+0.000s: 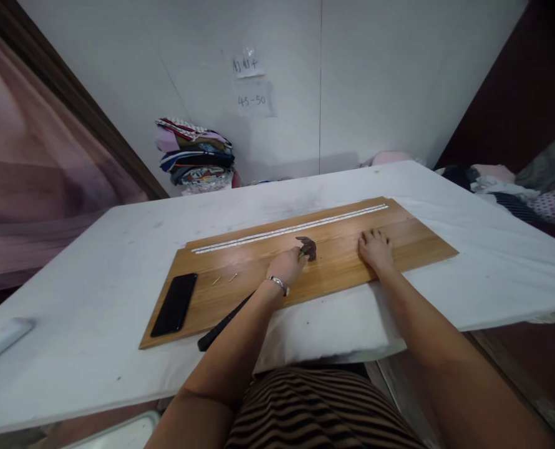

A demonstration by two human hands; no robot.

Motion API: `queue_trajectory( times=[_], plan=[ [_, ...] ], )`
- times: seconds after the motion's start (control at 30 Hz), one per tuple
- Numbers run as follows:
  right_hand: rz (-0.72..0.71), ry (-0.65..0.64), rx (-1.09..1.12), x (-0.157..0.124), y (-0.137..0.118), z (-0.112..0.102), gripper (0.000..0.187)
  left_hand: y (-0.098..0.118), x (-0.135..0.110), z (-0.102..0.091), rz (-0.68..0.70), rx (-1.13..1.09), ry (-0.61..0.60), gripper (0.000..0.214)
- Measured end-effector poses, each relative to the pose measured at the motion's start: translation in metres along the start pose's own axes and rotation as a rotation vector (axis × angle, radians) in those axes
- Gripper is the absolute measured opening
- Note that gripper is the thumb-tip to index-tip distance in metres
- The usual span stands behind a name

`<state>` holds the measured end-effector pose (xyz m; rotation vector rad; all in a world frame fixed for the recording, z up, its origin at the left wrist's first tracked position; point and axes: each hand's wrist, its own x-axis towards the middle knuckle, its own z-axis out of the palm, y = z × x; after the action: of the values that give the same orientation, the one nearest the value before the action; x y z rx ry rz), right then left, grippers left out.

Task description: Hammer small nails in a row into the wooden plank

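Observation:
My left hand point(287, 266), with a bracelet at its wrist, is closed around a hammer point(308, 248) just below its dark metal head. The hammer's black handle runs back under my forearm and sticks out past the board's near edge. To the right, my right hand point(375, 249) rests on the wooden board point(338, 268) with its fingers slightly bent and apart. Left of the hammer lie two thin nails, one point(216, 280) beside the other point(233, 277). White measuring strips point(287, 231) with markings stretch along the board's far side.
A black phone point(174, 304) lies at the board's left end. The board is on a table with a white cloth point(85, 280). Folded clothes point(197, 153) are piled behind the table, against the wall. A white object point(1, 340) sits at far left; more fabrics point(506, 187) lie right.

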<state>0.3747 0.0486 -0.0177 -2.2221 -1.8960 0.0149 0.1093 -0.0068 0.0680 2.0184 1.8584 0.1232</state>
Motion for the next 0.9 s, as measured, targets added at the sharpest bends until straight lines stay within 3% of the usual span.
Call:
queue_trajectory(
  times=[0.9],
  plan=[
    [-0.014,0.004,-0.008,-0.001,0.002,0.0008,0.044,-0.0004,0.0011,0.0006,-0.002,0.004,-0.024,0.037]
  ],
)
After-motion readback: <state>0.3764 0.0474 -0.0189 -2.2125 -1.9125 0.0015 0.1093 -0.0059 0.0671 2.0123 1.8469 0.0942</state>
